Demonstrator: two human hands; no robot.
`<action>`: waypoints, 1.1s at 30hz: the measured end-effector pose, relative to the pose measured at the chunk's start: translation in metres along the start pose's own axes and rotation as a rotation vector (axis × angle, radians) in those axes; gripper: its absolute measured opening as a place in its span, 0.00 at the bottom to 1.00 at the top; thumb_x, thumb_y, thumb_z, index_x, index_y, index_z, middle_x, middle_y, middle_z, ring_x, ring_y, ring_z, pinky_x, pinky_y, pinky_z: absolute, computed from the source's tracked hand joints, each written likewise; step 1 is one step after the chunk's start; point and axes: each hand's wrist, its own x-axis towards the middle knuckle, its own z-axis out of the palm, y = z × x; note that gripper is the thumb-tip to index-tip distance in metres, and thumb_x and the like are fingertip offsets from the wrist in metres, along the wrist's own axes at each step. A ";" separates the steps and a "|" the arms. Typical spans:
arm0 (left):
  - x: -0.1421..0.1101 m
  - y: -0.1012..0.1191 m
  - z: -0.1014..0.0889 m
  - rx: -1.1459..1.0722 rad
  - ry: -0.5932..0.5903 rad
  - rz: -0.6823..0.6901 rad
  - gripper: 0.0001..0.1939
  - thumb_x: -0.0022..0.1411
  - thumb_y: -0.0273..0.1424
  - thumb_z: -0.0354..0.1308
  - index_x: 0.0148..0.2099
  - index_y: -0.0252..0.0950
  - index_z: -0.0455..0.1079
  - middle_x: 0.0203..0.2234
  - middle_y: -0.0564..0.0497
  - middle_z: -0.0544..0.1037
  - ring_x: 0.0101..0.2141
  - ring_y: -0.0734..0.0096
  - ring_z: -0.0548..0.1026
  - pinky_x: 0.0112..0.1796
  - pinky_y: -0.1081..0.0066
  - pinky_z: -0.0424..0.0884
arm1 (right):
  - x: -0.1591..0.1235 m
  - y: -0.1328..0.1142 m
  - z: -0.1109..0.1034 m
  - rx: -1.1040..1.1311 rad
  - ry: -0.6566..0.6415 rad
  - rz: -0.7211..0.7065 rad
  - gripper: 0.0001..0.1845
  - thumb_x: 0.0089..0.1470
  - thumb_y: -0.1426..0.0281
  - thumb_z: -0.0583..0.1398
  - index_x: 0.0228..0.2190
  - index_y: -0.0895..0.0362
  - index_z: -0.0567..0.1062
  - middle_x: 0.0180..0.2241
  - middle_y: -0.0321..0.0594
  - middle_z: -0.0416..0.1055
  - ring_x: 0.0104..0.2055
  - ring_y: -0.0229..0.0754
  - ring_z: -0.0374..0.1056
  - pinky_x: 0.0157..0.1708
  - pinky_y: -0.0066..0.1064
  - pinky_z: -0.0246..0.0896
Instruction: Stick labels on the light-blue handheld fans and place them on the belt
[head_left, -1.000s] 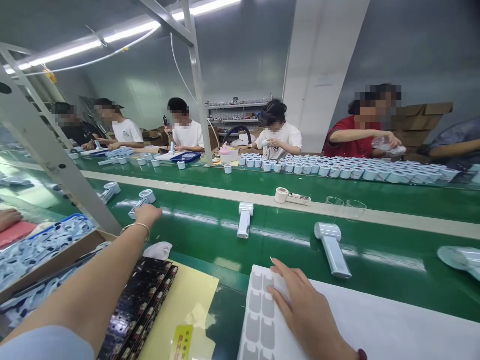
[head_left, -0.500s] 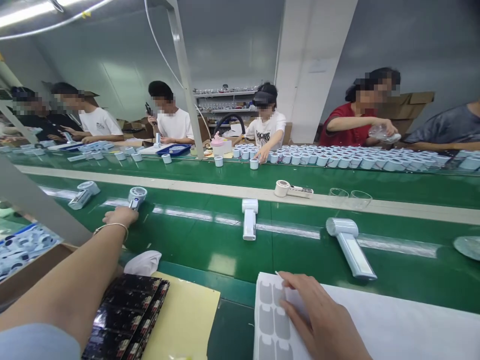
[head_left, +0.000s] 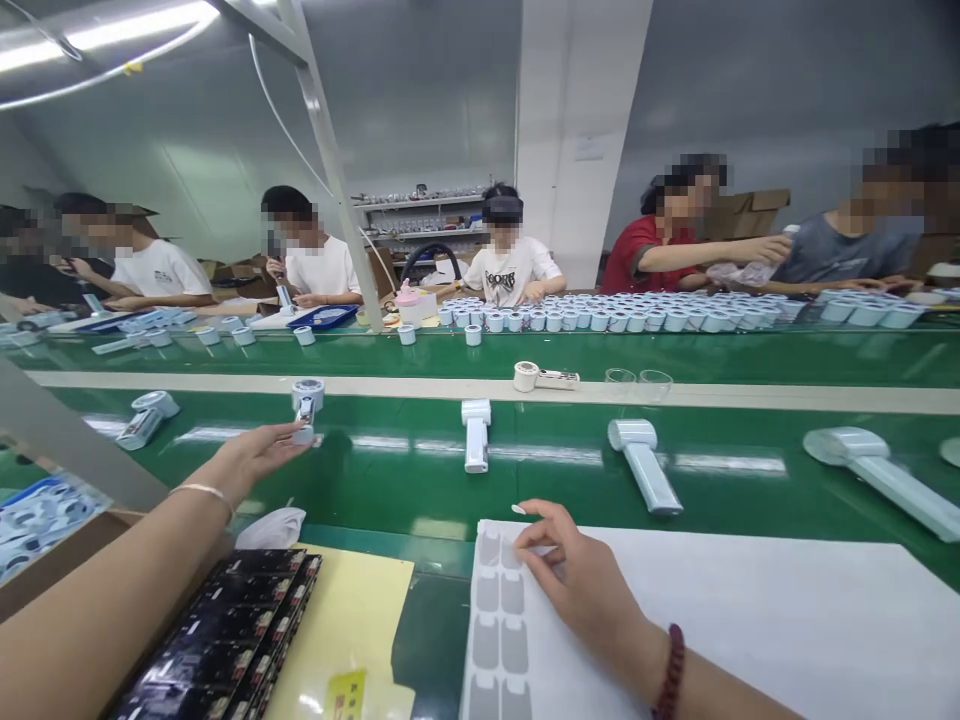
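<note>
My left hand [head_left: 274,452] reaches out over the green belt, its fingers around the handle of a pale blue handheld fan [head_left: 306,395]. The fan's round head points away from me. My right hand [head_left: 574,560] is over a white sheet [head_left: 720,600] with rows of grey stickers [head_left: 487,592]. Its thumb and a bent finger are pinched together at the top right sticker, while the index finger sticks out past the sheet's far edge. A small white bit [head_left: 518,509] shows at that fingertip. Whether a sticker is between the pinched fingers is hidden.
More fans lie along the belt [head_left: 420,500], one [head_left: 475,437] straight ahead. Black printed sheets [head_left: 225,620] and yellow paper [head_left: 360,600] lie at front left, beside a box of parts [head_left: 45,530]. Across the belt, several people sit behind rows of pale blue cups [head_left: 600,318].
My left hand has moved right, bringing the fan along. My right hand's thumb and finger have drawn together at the stickers. The view has turned to the right.
</note>
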 end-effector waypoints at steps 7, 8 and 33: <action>-0.141 -0.022 0.040 -0.213 -0.288 -0.070 0.19 0.56 0.14 0.52 0.50 0.29 0.71 0.34 0.43 0.79 0.36 0.66 0.79 0.35 0.70 0.81 | 0.014 -0.001 -0.005 0.293 -0.020 0.121 0.18 0.58 0.70 0.60 0.50 0.54 0.65 0.32 0.33 0.76 0.36 0.42 0.75 0.40 0.37 0.72; -0.160 -0.027 0.042 -0.219 -0.326 -0.092 0.23 0.52 0.13 0.54 0.50 0.30 0.72 0.33 0.44 0.78 0.34 0.66 0.79 0.34 0.70 0.81 | 0.017 0.000 -0.006 0.330 -0.025 0.141 0.18 0.60 0.70 0.61 0.51 0.55 0.66 0.33 0.34 0.75 0.36 0.42 0.75 0.39 0.37 0.72; -0.345 -0.115 0.097 -0.754 -0.086 -0.945 0.09 0.68 0.35 0.52 0.48 0.43 0.68 0.24 0.53 0.73 0.16 0.76 0.72 0.17 0.82 0.73 | -0.132 -0.097 -0.055 0.650 -0.005 0.228 0.24 0.45 0.73 0.67 0.45 0.52 0.69 0.28 0.34 0.80 0.55 0.52 0.71 0.55 0.45 0.65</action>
